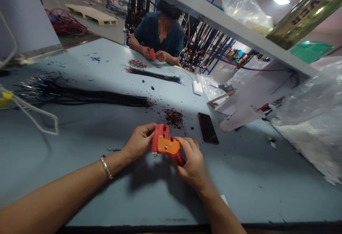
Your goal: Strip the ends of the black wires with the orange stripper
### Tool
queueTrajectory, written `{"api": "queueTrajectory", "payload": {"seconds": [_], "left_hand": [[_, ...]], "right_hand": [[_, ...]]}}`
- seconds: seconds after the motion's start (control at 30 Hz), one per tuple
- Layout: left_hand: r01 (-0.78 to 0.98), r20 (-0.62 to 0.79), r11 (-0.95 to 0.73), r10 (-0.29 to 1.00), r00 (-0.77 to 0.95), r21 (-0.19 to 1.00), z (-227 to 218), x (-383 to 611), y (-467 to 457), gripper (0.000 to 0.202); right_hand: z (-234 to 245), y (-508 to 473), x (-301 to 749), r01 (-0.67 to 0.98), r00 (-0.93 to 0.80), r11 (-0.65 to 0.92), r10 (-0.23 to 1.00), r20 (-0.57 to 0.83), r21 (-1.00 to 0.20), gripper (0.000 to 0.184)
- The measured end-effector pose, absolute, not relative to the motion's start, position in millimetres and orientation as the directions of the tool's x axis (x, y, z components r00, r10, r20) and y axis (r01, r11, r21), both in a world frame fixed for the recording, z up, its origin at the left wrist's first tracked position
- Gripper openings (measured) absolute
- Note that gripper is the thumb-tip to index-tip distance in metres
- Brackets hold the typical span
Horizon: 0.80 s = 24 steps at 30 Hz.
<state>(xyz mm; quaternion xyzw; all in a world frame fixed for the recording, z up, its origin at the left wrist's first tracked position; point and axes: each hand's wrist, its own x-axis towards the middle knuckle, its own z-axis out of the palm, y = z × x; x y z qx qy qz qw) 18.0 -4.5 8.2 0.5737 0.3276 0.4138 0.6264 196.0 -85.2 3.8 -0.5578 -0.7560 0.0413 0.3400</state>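
My right hand [192, 161] is wrapped round the handles of a red and orange wire stripper [165, 143] held just above the blue table [80, 127]. My left hand [139, 142] is curled against the tool's head, fingertips pinched at its jaw; whatever thin piece it may hold there is hidden. A metal bracelet [106, 167] sits on my left wrist. A pile of stripped insulation bits [173, 117] lies just beyond the tool.
A black phone [207, 128] lies right of the pile. A long bundle of black wires [80, 98] stretches across the left. A second bundle [155, 75] and a white box [197, 87] lie farther back. A person sits opposite holding a red tool. Plastic bags crowd the right.
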Motion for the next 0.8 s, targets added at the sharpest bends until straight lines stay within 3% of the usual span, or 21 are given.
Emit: {"api": "queueTrajectory", "payload": {"seconds": [0.23,0.47,0.67,0.8], "left_hand": [[-0.16,0.069,0.02,0.845,0.53,0.987,9.5,18.0,-8.3,0.016],[-0.189,0.054,0.053,0.851,0.522,0.981,5.7,19.9,-7.8,0.013],[-0.094,0.147,-0.115,0.839,0.525,0.989,4.3,19.0,-4.8,0.01],[-0.089,0.148,-0.119,0.831,0.536,0.989,3.5,18.4,-4.1,0.015]], "right_hand": [[-2.0,-80.5,193.4,0.858,-0.153,0.372,0.844,0.515,-0.355,0.049],[-2.9,-79.6,196.0,0.835,-0.13,0.348,0.877,0.462,-0.426,0.053],[-3.3,-78.3,196.4,0.808,-0.114,0.342,0.89,0.442,-0.48,0.054],[-3.8,-78.0,196.8,0.791,-0.132,0.348,0.9,0.416,-0.502,0.054]]}}
